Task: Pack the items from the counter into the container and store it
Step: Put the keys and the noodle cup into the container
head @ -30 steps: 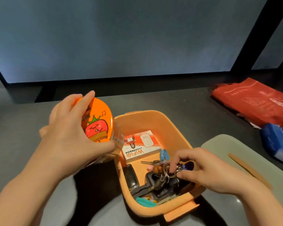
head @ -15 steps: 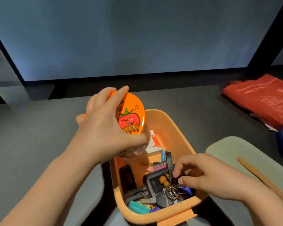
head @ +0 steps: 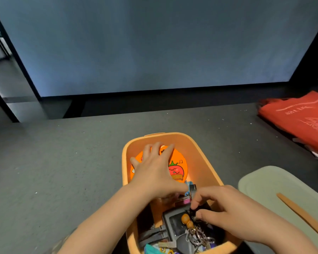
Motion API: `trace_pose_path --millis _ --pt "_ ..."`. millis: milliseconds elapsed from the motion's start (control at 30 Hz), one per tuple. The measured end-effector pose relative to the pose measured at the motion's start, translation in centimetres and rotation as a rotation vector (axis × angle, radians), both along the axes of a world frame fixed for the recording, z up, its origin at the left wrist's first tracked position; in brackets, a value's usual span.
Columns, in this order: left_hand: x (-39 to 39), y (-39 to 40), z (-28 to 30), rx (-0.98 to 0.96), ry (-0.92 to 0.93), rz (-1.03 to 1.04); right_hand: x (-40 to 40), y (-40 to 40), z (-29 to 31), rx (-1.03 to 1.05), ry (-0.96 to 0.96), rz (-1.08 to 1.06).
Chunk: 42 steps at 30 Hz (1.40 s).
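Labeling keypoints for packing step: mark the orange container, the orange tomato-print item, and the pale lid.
orange container [head: 173,138], head view, far inner wall near the rim.
orange tomato-print item [head: 178,170], head view, on the red tomato cartoon.
pale lid [head: 264,182], head view, bare top surface left of the strip.

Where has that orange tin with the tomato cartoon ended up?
The orange tin lies inside the far end of the orange container, under the left hand, beyond the keys.

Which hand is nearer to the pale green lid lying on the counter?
Right. The right hand is in the orange container, beside the lid; the left hand lies farther off, across the container.
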<state>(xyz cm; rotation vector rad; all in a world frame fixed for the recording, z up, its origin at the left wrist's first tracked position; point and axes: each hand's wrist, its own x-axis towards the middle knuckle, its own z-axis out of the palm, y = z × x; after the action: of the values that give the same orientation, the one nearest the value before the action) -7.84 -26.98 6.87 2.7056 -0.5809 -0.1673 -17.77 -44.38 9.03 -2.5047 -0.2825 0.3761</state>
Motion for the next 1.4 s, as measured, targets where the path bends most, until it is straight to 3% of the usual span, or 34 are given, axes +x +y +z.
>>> trace_pose_path --millis 133,233,533,933,1267,1400 --pt "0.7 -0.5 0.3 0.023 0.085 -0.039 0.2 0.0 -0.3 0.011 0.011 -0.007" --pt "1.1 -0.3 0.7 -0.075 0.095 0.035 0.3 0.0 -0.3 0.011 0.029 -0.005" --pt "2.0 2.4 4.5 -0.273 -0.154 0.183 4.9 1.3 -1.8 -0.188 0.012 0.056" --pt "1.5 4.0 4.8 -0.300 -0.131 0.200 14.6 4.6 -5.0 -0.510 0.051 0.081" --pt "1.5 5.0 7.0 -0.275 -0.168 0.205 15.1 4.4 -6.0 -0.657 0.105 0.101" --pt "1.3 5.0 7.5 -0.268 -0.181 0.214 15.2 4.4 -4.5 -0.748 0.025 0.123"
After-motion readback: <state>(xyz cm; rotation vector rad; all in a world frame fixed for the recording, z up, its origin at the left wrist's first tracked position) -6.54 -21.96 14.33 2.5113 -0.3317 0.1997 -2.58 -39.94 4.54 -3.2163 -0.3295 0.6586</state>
